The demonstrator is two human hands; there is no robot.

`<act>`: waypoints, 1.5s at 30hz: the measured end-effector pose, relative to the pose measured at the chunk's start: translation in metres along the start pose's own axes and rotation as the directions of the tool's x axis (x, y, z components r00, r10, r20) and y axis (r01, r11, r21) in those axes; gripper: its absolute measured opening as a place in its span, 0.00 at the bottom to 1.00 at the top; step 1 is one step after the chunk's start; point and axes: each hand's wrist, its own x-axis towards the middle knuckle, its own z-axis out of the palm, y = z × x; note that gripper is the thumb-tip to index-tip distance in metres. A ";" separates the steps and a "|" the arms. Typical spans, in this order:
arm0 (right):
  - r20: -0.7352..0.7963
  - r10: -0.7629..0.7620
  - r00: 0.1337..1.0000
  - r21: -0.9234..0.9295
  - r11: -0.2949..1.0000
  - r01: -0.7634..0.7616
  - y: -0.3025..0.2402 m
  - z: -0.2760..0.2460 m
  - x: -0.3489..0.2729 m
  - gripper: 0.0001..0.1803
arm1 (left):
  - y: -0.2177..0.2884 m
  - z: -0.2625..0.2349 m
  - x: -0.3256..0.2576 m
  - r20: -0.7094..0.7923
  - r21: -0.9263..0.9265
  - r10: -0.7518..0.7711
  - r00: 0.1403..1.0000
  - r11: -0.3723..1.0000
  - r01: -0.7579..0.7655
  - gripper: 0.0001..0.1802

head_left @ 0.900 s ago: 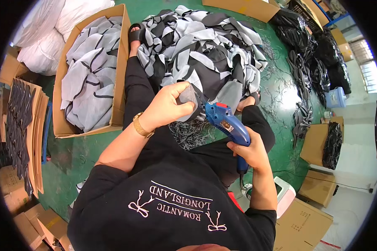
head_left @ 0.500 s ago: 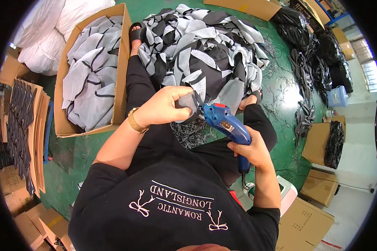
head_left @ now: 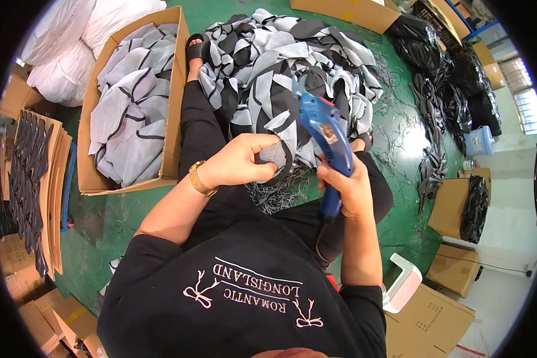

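Between thumb and fingers, my left hand (head_left: 244, 160) pinches a grey fabric piece with a black edge (head_left: 274, 159). My right hand (head_left: 347, 184) grips a blue electric fabric cutter (head_left: 329, 134); its cutting head points away from me, apart from the piece in my left hand. A cord runs from the lower end of the cutter's handle toward my lap. Beyond both hands lies a large heap of grey and black fabric pieces (head_left: 292, 45), spread on the floor between my feet.
On my left stands an open cardboard box (head_left: 176, 101) filled with grey black-edged pieces. Thin fabric scraps (head_left: 274, 197) lie on the green floor (head_left: 101, 238). Black plastic bags (head_left: 420, 51) and cartons line the right side. A white plastic stool or stand (head_left: 403, 280) is by my right elbow.
The cutter has swung up and away from the fabric piece, its head now pointing farther forward. My left hand has shifted slightly down, still pinching the piece, whose black edge now shows.
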 end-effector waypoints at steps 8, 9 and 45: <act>-0.076 -0.116 0.990 -0.293 0.952 0.089 0.015 0.029 0.018 0.20 | -0.018 0.036 0.003 -0.163 -0.515 -0.131 0.978 0.857 0.029 0.08; -0.049 -0.105 0.993 -0.270 0.959 0.088 0.013 0.028 0.017 0.19 | -0.020 0.036 0.009 -0.174 -0.809 -0.288 0.942 0.587 0.030 0.09; -0.002 0.132 0.991 -0.120 0.984 -0.131 0.022 -0.007 -0.043 0.18 | -0.004 0.030 0.018 -0.551 -0.569 -0.161 0.819 0.791 -0.227 0.12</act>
